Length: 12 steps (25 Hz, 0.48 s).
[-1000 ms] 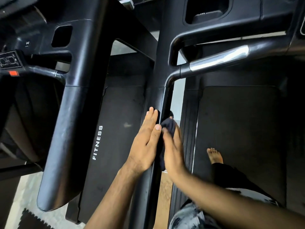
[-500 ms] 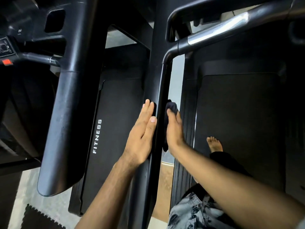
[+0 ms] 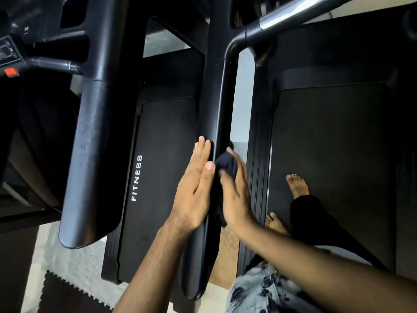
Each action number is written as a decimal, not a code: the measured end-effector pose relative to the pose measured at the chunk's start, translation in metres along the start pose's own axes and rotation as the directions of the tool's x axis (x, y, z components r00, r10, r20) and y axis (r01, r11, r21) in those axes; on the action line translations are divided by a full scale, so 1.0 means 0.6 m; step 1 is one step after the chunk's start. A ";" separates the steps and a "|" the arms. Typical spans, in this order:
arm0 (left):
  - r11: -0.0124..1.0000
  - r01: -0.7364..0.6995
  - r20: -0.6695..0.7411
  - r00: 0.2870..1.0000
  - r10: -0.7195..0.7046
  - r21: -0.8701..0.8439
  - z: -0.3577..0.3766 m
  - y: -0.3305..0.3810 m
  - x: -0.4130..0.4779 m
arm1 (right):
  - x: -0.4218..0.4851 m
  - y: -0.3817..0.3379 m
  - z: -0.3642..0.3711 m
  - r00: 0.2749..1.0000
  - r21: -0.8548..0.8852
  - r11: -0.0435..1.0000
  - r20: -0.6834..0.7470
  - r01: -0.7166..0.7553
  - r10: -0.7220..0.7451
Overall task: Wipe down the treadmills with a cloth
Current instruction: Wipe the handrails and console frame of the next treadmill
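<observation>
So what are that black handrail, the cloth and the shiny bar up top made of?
The handrail looks like moulded black plastic, satin: soft, broad highlights, rounded edges. The cloth seems soft dark fabric, matte, since it bunches in folds. The upper bar is probably polished metal: bright, mirror-like glare.

Dark navy cloth [image 3: 225, 164] — black treadmill [image 3: 216, 98]
</observation>
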<state>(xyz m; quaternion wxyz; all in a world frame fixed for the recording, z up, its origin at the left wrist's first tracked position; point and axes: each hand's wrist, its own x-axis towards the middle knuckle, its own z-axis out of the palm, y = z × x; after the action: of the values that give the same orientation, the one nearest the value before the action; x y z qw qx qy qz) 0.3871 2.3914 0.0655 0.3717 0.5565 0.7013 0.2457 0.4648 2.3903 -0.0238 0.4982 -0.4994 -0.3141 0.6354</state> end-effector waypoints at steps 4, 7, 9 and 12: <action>1.000 0.020 0.010 1.000 -0.020 0.003 0.007 -0.005 -0.028 | 0.000 -0.004 -0.009 0.981 0.057 0.980 -0.035 -0.191 0.193; 1.000 -0.025 0.009 1.000 0.024 0.018 0.005 -0.017 -0.043 | -0.077 0.013 -0.010 0.997 -0.046 0.997 0.048 0.069 -0.067; 1.000 0.003 0.026 1.000 -0.003 0.028 0.004 -0.022 -0.053 | -0.017 0.021 -0.015 0.989 0.068 0.987 -0.022 -0.145 0.147; 1.000 0.008 0.023 1.000 -0.008 0.007 0.007 -0.025 -0.077 | -0.057 0.024 -0.026 0.974 0.032 0.974 0.003 -0.225 0.225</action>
<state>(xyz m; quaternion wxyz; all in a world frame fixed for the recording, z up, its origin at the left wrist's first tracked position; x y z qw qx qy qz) 0.3864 2.3425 0.0632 0.3789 0.5578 0.6999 0.2353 0.4751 2.3518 -0.0306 0.4314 -0.5239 -0.2449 0.6924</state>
